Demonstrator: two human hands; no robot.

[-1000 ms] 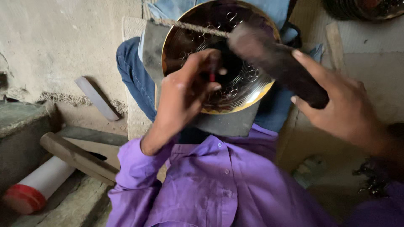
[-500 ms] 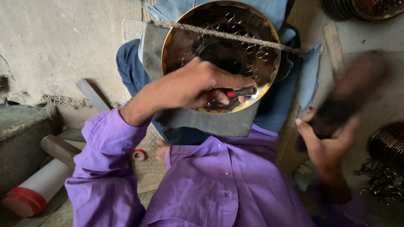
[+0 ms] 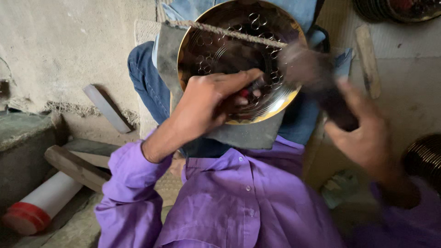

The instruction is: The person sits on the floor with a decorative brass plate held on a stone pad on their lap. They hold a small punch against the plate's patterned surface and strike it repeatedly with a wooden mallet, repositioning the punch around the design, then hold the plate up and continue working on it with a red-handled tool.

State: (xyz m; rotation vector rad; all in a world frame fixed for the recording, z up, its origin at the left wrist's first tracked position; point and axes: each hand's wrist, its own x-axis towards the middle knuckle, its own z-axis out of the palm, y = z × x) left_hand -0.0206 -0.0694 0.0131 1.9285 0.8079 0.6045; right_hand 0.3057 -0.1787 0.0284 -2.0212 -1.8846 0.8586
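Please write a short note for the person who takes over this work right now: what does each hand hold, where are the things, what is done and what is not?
Left hand: closed on a small red-handled punch tool, tip pressed inside the brass bowl.
Right hand: grips a dark mallet, blurred mid-swing beside the tool.
The bowl rests tilted on a grey pad over the lap, with a cord stretched across its rim.
Done: looped patterns cover much of the bowl's inside.
Left: the plain patches of the inside surface, as far as can be seen.
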